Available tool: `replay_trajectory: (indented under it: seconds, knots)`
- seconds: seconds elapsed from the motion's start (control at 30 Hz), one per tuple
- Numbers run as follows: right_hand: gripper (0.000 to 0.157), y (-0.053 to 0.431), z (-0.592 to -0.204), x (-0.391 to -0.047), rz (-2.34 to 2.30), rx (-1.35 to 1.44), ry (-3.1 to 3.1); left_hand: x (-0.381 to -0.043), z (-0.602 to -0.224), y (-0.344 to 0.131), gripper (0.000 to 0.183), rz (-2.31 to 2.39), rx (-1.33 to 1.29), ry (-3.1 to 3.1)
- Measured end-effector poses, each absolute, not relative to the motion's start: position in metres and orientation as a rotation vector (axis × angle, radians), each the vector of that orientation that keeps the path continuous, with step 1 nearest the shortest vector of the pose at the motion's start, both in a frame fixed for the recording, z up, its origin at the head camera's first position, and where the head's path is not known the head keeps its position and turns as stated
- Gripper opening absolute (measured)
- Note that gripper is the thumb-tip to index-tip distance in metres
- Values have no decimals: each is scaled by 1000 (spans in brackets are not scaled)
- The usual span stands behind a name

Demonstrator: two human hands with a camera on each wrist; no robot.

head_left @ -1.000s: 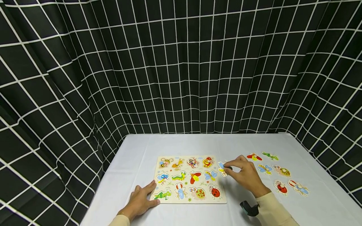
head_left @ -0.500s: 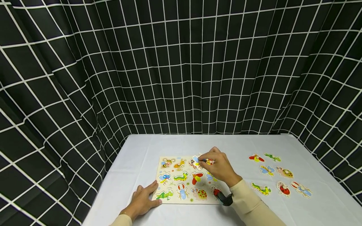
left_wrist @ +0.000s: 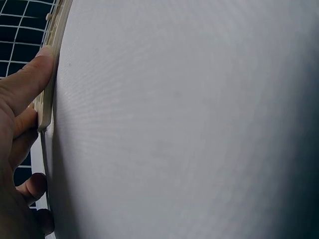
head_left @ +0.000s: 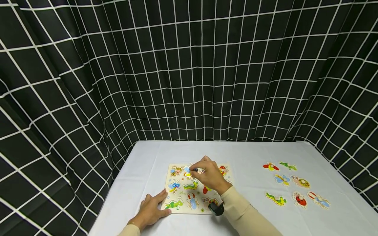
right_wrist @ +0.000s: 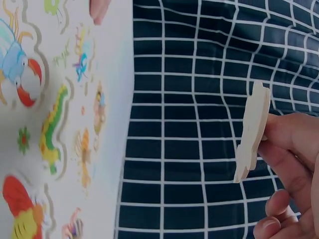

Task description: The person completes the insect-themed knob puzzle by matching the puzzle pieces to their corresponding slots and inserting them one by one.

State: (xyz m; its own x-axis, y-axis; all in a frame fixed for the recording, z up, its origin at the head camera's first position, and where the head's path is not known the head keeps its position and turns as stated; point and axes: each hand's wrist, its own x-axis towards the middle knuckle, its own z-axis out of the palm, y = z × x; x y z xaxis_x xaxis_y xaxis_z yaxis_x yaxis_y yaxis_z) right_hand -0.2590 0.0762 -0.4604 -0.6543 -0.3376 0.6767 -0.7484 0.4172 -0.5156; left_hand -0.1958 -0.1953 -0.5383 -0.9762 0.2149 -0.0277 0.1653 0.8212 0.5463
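Observation:
My right hand (head_left: 210, 175) pinches a wooden insect puzzle piece (head_left: 186, 170) with blue wings and a yellow body, above the back row of the puzzle board (head_left: 198, 211). In the right wrist view this piece (right_wrist: 253, 134) stands edge-on between thumb and fingers, raised off the board, its plain wooden back showing. The board carries rows of printed insect shapes; my right hand and sleeve hide part of its right side. At the board's front left corner my left hand (head_left: 151, 208) lies spread, thumb (left_wrist: 37, 74) against the near edge and index finger at the left edge.
Several loose puzzle pieces lie on the white table at the right, among them a caterpillar (head_left: 276, 199), a ladybird (head_left: 300, 200), a snail (head_left: 300, 182) and a blue beetle (head_left: 319, 200). Black curtains with a white grid (head_left: 195, 82) surround the table's back and sides.
My right hand has carried the blue-winged piece leftward from beside the board's right edge to over its back row. The left hand keeps its place at the corner.

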Motion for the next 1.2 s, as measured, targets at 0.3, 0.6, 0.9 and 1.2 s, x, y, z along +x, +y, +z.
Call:
replay_trajectory:
  seconds: [0.3,0.6,0.9,1.2]
  knots:
    - [12,51,-474,-262,1159,930,-2233,-195,-538,-199,80,843,300,2919]
    - [12,26,-486,-269,1175,937,-2270,-197,-536,-201,80,861,318,2918]
    - [9,10,-504,-270,1212,879,-2371,-196,-538,-200,79,850,337,2910]
    - [9,0,-519,-273,1198,839,-2473,-196,-538,-198,81,851,299,2901]
